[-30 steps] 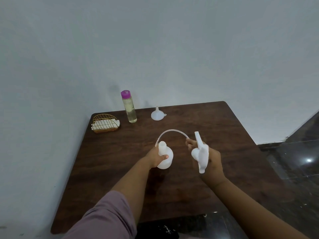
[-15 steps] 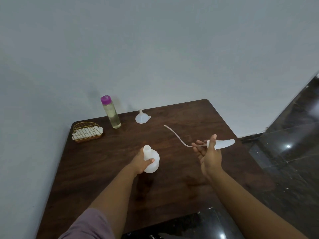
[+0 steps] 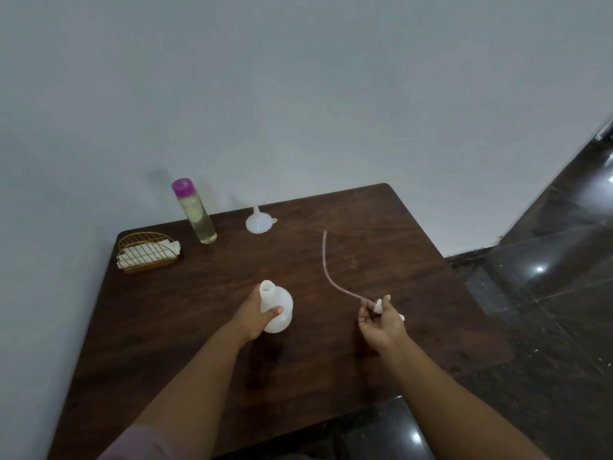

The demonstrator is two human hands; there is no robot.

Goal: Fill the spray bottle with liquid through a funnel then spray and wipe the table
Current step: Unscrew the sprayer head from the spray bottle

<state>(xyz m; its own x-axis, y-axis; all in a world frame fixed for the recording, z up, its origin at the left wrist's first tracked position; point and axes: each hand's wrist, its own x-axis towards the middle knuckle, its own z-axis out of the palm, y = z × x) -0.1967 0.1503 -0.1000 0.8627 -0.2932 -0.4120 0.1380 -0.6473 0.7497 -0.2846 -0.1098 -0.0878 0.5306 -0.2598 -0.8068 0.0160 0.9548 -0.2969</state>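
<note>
The round white plastic spray bottle stands upright on the dark wooden table, mouth open, just in front of me and a little left of centre. My left hand wraps its neck and shoulder, thumb across the front, steadying it.

My right hand pinches the white sprayer head low over the table to the right of the bottle; its thin clear dip tube runs away from me toward the far edge, curving slightly.

What I need next, I judge, is the small white plastic funnel. It sits upside down, spout up, near the far edge, straight beyond the bottle. Left of the funnel stands the tall clear bottle of pale liquid with a purple cap, and further left the gold wire basket of white napkins.

My right hand is the one that can be spared, so it should set the sprayer down and reach forward and leftward for the funnel.
</note>
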